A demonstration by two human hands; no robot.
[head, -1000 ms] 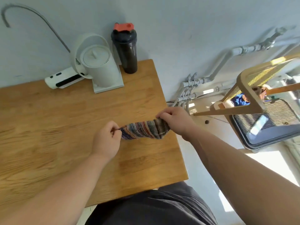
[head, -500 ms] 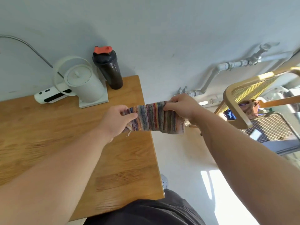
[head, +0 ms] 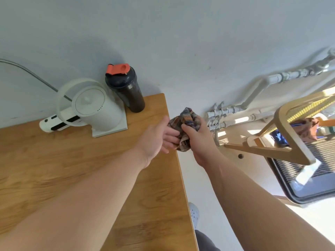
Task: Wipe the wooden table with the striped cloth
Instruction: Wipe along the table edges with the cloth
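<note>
The striped cloth (head: 184, 122) is bunched into a ball in the air, just past the right edge of the wooden table (head: 54, 165). My right hand (head: 197, 140) is clenched around it from the right. My left hand (head: 159, 138) touches the cloth's left side with its fingertips curled onto it, palm turned toward me. Both hands are lifted off the tabletop, near its far right corner.
A white kettle on its base (head: 94, 109), a white power strip (head: 56, 123) and a dark shaker bottle with an orange lid (head: 126, 89) stand at the table's back by the wall. A wooden chair (head: 282, 142) and wall pipes (head: 226, 113) are to the right.
The cloth went from stretched flat between both hands to crumpled in my right hand. Both hands came together and moved right, past the table's edge.
</note>
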